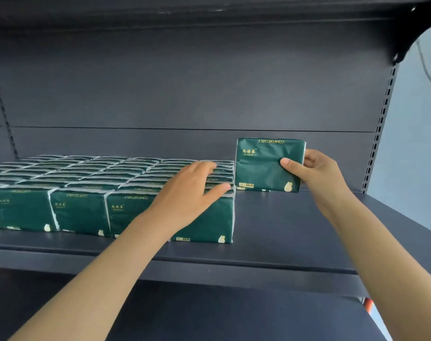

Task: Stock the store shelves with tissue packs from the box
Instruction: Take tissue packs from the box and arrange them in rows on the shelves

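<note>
The right hand [319, 174] pinches the upright pack [262, 166], seemingly grounded, just right of the rows [86, 174] under the flat left hand [187, 195].

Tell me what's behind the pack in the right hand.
Above and beside the pack, only the shelf's dark back panel shows. The spot directly behind it is covered.

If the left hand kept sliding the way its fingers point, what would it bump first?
Most likely the pack the right hand grips, standing just past the stack. The left hand rests on the stack, fingers aimed that way. Depth is unclear, so it may miss.
</note>
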Tool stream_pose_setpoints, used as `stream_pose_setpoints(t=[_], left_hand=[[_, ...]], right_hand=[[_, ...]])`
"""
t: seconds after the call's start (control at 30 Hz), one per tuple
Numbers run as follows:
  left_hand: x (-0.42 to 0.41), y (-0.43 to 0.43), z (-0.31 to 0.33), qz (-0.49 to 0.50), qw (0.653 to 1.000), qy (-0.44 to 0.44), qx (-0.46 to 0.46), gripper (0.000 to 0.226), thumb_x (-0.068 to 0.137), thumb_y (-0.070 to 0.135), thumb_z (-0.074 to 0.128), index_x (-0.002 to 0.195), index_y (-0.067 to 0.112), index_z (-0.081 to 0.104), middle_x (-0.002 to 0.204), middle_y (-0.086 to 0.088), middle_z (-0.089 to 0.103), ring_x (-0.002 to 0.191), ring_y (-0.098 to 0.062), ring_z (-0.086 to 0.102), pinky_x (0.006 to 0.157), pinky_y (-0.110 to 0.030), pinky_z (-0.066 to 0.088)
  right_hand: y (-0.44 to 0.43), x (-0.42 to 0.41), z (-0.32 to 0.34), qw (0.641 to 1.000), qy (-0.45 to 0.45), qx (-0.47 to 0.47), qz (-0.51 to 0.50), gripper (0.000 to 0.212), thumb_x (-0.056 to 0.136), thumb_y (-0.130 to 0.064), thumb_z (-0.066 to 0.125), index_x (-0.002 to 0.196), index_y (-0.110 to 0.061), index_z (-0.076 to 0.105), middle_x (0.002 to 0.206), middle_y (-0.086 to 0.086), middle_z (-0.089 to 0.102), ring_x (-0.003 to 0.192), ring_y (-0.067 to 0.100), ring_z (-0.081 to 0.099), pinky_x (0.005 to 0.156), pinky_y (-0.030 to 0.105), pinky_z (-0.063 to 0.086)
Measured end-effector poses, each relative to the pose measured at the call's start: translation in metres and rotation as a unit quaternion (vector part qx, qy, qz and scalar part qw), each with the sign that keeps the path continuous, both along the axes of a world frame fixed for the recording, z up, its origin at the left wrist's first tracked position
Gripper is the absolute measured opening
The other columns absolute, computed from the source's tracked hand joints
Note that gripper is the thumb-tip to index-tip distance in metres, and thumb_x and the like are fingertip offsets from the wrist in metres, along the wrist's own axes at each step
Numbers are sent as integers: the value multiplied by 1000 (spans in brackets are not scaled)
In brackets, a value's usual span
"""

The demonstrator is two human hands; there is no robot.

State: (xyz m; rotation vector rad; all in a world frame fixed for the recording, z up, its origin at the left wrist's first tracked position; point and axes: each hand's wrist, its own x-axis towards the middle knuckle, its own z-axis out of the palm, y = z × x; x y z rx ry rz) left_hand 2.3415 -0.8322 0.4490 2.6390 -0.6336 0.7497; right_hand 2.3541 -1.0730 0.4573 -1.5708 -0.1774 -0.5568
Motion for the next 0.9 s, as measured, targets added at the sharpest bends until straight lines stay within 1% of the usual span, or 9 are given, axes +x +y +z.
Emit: stream_pose_setpoints(t=[0.07, 0.13, 0.2, 0.3, 0.47, 0.57, 0.73, 0.83, 0.9], left_hand=[[6, 0, -8, 36, 990, -35, 129, 70, 91, 65, 20, 137, 17, 40, 141, 3, 44, 130, -13, 40, 101, -27, 34], [11, -3, -15, 46, 981, -58, 178, 83, 82, 67, 7, 124, 14, 53, 127, 0, 55, 118, -18, 51, 93, -31, 43], [22, -2, -24, 32, 978, -99, 182, 75, 85, 63, 16, 106, 10, 64, 106, -2, 66, 98, -21, 64, 78, -34, 54], [34, -1, -33, 42, 971, -134, 194, 66, 88, 61, 24, 96, 11, 67, 93, -1, 69, 84, -21, 68, 68, -35, 58], [41, 0, -37, 34, 971, -131, 197, 72, 91, 64, 17, 94, 11, 65, 92, -1, 68, 82, -22, 67, 63, -37, 57], [40, -1, -39, 26, 974, -143, 175, 80, 94, 63, 5, 94, 11, 66, 92, -1, 68, 82, -21, 67, 61, -36, 57], [39, 0, -43, 16, 974, -149, 170, 79, 96, 59, 5, 94, 12, 67, 94, 0, 69, 84, -19, 68, 63, -31, 57], [38, 0, -41, 14, 973, -143, 178, 79, 96, 59, 6, 94, 11, 68, 94, -1, 69, 83, -20, 68, 62, -32, 57], [39, 0, -42, 20, 970, -156, 185, 78, 96, 59, 6, 93, 11, 68, 93, -1, 69, 82, -20, 68, 62, -32, 57]], right_hand=[[-8, 26, -7, 999, 21, -22, -34, 32, 82, -16, 73, 111, -9, 62, 101, 0, 69, 86, 11, 68, 63, 17, 52], [-15, 55, -14, 995, 51, -54, -63, 33, 82, -18, 73, 111, -8, 60, 99, -1, 68, 82, 11, 67, 65, 23, 54], [-21, 85, -21, 986, 77, -117, -92, 34, 82, -24, 73, 110, -9, 61, 102, 1, 68, 86, 16, 67, 70, 32, 56], [-25, 121, -34, 968, 104, -190, -125, 33, 83, -28, 71, 106, -7, 63, 101, 5, 68, 88, 21, 65, 70, 30, 52], [-17, 156, -58, 951, 128, -240, -146, 32, 85, -29, 68, 101, -3, 59, 92, 5, 63, 80, 22, 58, 51, 24, 37], [-12, 172, -67, 926, 124, -308, -180, 29, 87, -29, 65, 96, -3, 55, 94, 10, 58, 84, 27, 55, 62, 27, 35], [-4, 182, -71, 911, 141, -332, -201, 39, 92, -29, 58, 114, 2, 51, 118, 17, 54, 106, 32, 52, 77, 32, 37], [-5, 183, -73, 912, 141, -330, -201, 38, 92, -31, 58, 115, -1, 50, 116, 15, 56, 109, 32, 53, 76, 33, 38], [-7, 180, -71, 914, 143, -325, -195, 38, 91, -31, 59, 114, -3, 50, 110, 12, 58, 99, 28, 56, 72, 31, 37]])
